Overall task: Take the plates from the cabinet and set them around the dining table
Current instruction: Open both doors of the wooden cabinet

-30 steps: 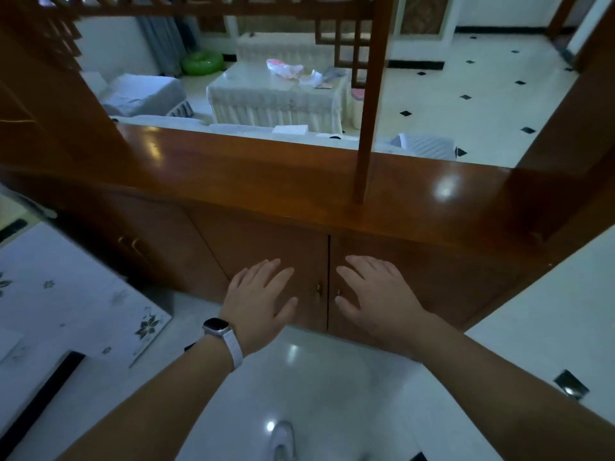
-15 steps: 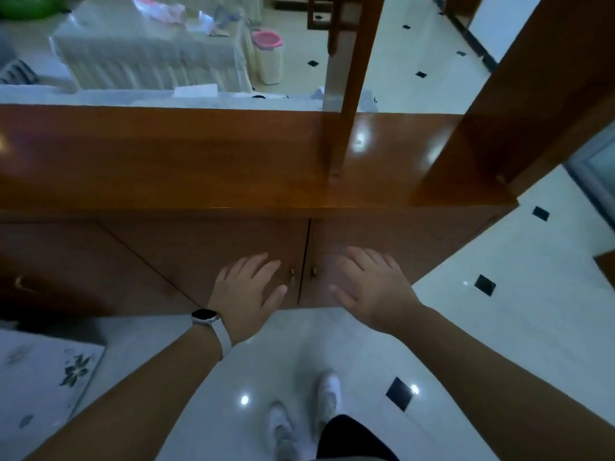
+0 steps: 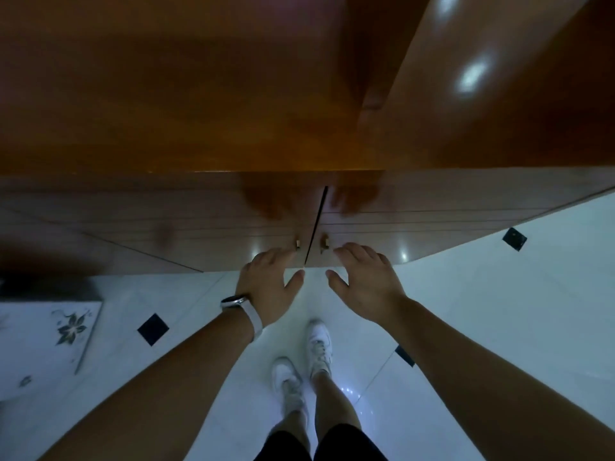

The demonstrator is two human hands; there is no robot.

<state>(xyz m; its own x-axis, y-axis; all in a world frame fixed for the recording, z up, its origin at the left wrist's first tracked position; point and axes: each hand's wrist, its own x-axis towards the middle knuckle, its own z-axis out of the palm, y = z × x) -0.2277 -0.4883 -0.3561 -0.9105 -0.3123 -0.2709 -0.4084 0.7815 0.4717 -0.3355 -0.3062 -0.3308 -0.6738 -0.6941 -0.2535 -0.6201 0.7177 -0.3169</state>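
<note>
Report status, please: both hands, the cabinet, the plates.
Left hand open, near left knob. Right hand open, near right knob. Cabinet doors closed; plates not in view. Nothing between hands and knobs.

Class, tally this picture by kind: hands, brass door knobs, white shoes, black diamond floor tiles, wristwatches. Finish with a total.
2 hands: left hand, right hand
2 brass door knobs
2 white shoes
3 black diamond floor tiles
1 wristwatch
Total: 10

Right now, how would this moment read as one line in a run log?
stage: at cabinet doors | left hand: open, by left knob | right hand: open, by right knob | doors: closed | plates: unseen
</note>
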